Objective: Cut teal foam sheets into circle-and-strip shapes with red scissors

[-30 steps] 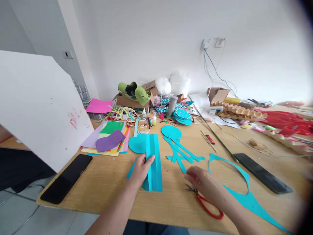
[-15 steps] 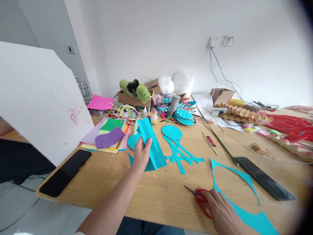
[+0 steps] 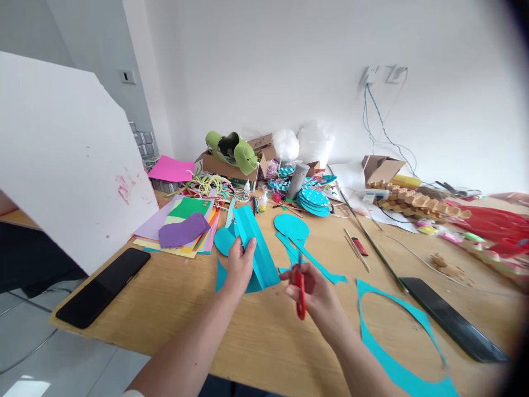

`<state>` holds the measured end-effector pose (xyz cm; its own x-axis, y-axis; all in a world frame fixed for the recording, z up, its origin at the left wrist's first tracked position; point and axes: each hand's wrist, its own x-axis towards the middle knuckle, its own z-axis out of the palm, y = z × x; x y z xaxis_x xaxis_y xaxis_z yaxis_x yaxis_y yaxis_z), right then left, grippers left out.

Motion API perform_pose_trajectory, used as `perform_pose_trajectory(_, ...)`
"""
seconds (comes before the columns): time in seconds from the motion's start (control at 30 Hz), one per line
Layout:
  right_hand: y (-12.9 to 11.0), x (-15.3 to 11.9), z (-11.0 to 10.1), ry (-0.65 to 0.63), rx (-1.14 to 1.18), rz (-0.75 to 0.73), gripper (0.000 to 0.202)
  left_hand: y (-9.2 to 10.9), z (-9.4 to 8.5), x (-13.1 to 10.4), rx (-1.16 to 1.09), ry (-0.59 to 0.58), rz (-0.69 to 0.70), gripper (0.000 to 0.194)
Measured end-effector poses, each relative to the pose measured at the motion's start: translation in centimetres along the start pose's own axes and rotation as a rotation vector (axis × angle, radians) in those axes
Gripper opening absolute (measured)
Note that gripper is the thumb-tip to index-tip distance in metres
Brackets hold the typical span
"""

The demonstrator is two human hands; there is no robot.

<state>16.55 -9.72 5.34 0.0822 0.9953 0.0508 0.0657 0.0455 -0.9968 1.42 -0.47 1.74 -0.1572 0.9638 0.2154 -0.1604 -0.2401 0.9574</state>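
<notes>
My left hand (image 3: 240, 263) grips a folded sheet of turquoise paper (image 3: 257, 242), thumb on top, with creases running along its length. Close to the sheet's lower right corner, my right hand (image 3: 312, 289) is closed round red-handled scissors (image 3: 300, 295), held up off the table with the blades pointing away from me. Beyond my right hand lie a turquoise paper circle (image 3: 291, 226) and several paper strips (image 3: 324, 267). Another rounded turquoise piece (image 3: 223, 241) shows partly behind the sheet I hold. A turquoise offcut (image 3: 388, 353) with a large round hole rests at the right.
Coloured paper sheets (image 3: 184, 230) and a black phone (image 3: 105, 286) are at the left, below a large white board (image 3: 70, 154). A dark tablet-like slab (image 3: 450, 317) and a long thin rod (image 3: 367, 237) lie right. Glue bottles (image 3: 263, 202) and a grey cylinder (image 3: 297, 182) stand further back.
My right hand has picked the scissors up off the table and brought them left, beside the turquoise sheet. The left hand keeps its hold; the view has shifted slightly.
</notes>
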Motion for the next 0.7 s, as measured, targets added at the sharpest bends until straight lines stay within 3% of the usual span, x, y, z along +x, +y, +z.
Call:
perform_pose_trajectory(0.1, -0.5, 2.5, 2.6, -0.063, 0.095, 0.034, 0.049, 0.3, -0.2, 0.0, -0.007, -0.018, -0.024, 0.029)
perform_pose_trajectory(0.17, 0.0, 3.5, 3.2, -0.07, 0.125, 0.043, 0.047, 0.6, -0.4, 0.0, -0.042, -0.025, -0.048, 0.027)
perform_pose_trajectory(0.33, 1.4, 4.5, 2.8, -0.006, 0.141, 0.036, 0.047, 1.2, -1.0, 0.6, -0.047, -0.058, -0.127, 0.027)
perform_pose_trajectory(0.57, 1.6, 3.8, 2.2, -0.189, -0.06, 0.027, 0.042, 1.1, -2.6, 2.3, 0.038, 0.099, -0.051, 0.026)
perform_pose_trajectory(0.7, 2.0, 3.6, 2.5, -0.15, 0.058, 0.048, 0.04, 1.5, -2.1, 1.7, 0.066, 0.039, -0.062, 0.027)
